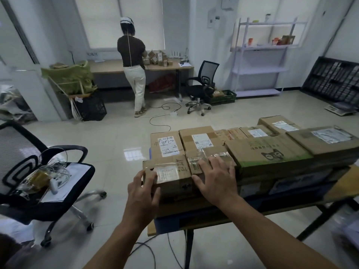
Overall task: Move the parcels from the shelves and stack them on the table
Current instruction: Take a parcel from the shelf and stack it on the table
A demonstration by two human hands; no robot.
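**Caller:** What is on the left?

**Operator:** I see a black mesh office chair (38, 171) with thin coiled cable and sheets of paper on its seat. Farther back a black slatted crate (93, 109) stands on the floor below a crumpled green sack (70, 78). I cannot tell what either holds.

**Caller:** And the hands?

**Operator:** The left hand (143, 189) grips the left end of a small cardboard box (169, 175), fingers curled over its top edge and thumb on the near face. That box has a white label under glossy tape. It sits on top of the stack (281, 183) at the near left corner of the table (347, 181). The right hand (215, 177) lies flat with fingers spread on the taped box (206, 152) just beside it, gripping nothing. Its thumb is at the small box's right corner.

**Caller:** Further right?

**Operator:** A wide, flat carton (268, 152) printed with a cat's face and a green band touches more labelled brown boxes. Behind, by the wall, a pale metal shelf unit (260, 55) holds a few small cartons and bottles.
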